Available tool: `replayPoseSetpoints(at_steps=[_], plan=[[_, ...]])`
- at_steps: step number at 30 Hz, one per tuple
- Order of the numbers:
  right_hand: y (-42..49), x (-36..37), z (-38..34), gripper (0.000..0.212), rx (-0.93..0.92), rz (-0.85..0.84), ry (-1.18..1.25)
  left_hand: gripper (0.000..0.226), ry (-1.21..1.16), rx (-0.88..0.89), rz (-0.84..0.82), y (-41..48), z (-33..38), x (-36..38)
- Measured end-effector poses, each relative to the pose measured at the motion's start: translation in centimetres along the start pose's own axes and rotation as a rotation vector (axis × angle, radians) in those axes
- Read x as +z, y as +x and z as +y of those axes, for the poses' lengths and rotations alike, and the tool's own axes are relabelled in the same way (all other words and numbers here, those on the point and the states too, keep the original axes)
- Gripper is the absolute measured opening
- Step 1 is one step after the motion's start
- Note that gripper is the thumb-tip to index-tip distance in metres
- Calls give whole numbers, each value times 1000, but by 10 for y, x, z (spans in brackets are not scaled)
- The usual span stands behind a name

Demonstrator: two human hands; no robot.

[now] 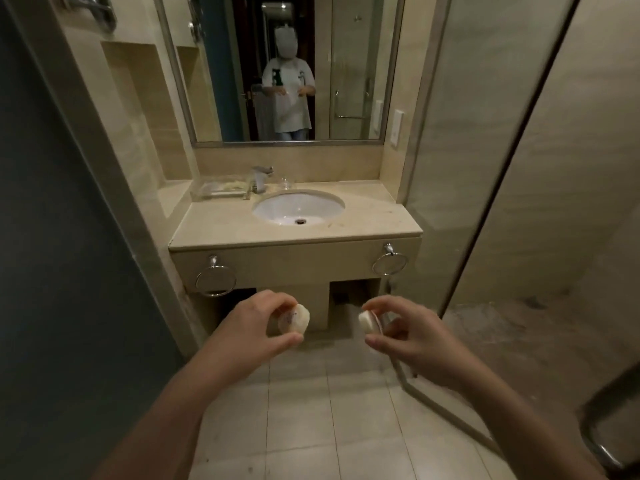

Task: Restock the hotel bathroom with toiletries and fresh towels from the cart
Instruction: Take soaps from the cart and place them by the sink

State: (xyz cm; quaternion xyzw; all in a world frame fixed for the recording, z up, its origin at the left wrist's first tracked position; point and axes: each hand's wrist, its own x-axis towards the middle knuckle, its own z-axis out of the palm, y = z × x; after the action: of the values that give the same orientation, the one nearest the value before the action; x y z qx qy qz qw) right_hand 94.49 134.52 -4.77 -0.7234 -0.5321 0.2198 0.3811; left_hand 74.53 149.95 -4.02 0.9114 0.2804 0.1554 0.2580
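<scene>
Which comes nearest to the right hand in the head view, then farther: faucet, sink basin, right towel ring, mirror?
1. Right towel ring, on the vanity front, beyond the right hand holding a round soap.
2. Sink basin, in the countertop.
3. Faucet, behind the basin, to the left.
4. Mirror, above the countertop, at the back.

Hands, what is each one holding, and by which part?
Left hand pinches a round wrapped soap by its rim; right hand pinches a second soap likewise.
</scene>
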Motion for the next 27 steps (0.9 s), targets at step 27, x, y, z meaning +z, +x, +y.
replayPoseSetpoints(at_steps=[27], plan=[[445, -43, 111, 30, 4, -5, 82, 33, -82, -60, 65, 398, -183, -37]])
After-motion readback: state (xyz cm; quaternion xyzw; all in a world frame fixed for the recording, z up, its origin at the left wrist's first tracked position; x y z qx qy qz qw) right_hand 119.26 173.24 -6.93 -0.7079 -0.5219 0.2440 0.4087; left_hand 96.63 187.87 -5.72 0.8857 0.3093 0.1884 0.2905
